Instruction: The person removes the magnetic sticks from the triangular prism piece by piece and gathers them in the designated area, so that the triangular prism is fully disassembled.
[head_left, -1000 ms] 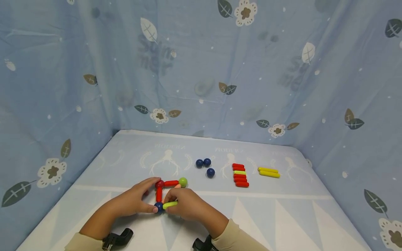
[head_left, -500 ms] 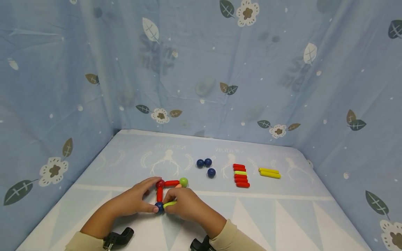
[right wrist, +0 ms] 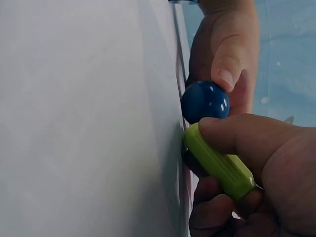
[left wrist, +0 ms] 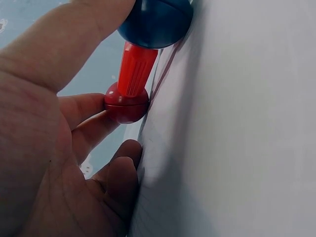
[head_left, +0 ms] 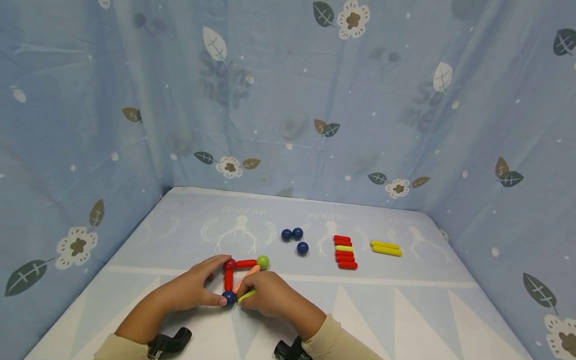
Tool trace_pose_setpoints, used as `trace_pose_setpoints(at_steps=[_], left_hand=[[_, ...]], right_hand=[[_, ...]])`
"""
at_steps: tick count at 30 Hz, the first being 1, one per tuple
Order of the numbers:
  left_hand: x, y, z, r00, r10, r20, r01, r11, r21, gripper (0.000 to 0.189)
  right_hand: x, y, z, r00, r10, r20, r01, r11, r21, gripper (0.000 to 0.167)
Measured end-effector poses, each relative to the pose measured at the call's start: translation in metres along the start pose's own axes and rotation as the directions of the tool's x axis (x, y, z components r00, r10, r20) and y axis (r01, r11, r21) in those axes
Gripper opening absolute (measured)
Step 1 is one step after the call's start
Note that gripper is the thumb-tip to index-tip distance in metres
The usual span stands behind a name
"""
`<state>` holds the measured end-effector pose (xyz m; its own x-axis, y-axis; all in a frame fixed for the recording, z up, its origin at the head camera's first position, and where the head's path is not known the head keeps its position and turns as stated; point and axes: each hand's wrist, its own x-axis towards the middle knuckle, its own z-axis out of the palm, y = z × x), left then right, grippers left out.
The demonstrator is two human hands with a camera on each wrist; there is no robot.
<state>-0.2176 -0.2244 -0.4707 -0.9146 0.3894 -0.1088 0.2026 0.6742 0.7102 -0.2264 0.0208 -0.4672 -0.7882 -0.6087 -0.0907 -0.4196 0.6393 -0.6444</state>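
A toy ball-and-rod frame lies on the table. It has a blue ball (head_left: 229, 298), a red rod (head_left: 229, 279) up to a dark red ball (head_left: 230, 265), and another red rod (head_left: 246, 263) leading to a green ball (head_left: 263, 262). A peach rod (head_left: 247, 278) slants between the blue and green balls, partly behind the right hand. My left hand (head_left: 194, 286) holds the frame, thumb on the blue ball and fingertips on the dark red one. My right hand (head_left: 267, 294) pinches a yellow-green rod (right wrist: 217, 160), its end close to the blue ball; contact is unclear.
Three loose blue balls (head_left: 302, 248) lie behind the frame. Right of them is a row of several short rods (head_left: 345, 253), mostly red with one yellow-green. Two longer yellow rods (head_left: 386, 249) lie farther right. Patterned blue curtains (head_left: 288, 100) surround the table.
The yellow-green rod has tilted and its end has shifted slightly from the blue ball, with the right hand moving a little. More of the peach rod shows. The left hand stays put.
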Motion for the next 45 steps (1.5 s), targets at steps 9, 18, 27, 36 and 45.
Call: trace_pose_setpoints(at_steps=[9,18,27,36,45], left_hand=[[0.0,0.0,0.0,1.0,-0.001,0.002,0.001,1.0,-0.007,0.109],[0.003,0.0,0.003,1.0,-0.014,0.008,0.014,1.0,0.009,0.109],[0.005,0.0,0.003,0.999,-0.039,-0.002,0.04,0.998,0.043,0.111],[0.003,0.002,0.0,0.999,-0.038,-0.003,0.038,0.999,0.033,0.11],[0.002,-0.002,0.003,0.999,-0.051,-0.009,0.051,0.999,0.0,0.111]], right_hand=[[0.003,0.009,-0.002,1.0,-0.009,0.019,0.009,1.0,-0.01,0.011],[0.0,0.028,-0.022,0.998,0.061,0.003,-0.061,0.992,0.112,0.012],[-0.007,0.054,-0.066,0.981,0.161,-0.104,-0.132,0.961,0.243,0.014],[-0.011,0.09,-0.125,0.944,0.277,-0.176,-0.23,0.941,0.248,0.023],[-0.003,0.146,-0.16,0.899,0.395,-0.188,-0.34,0.902,0.266,0.034]])
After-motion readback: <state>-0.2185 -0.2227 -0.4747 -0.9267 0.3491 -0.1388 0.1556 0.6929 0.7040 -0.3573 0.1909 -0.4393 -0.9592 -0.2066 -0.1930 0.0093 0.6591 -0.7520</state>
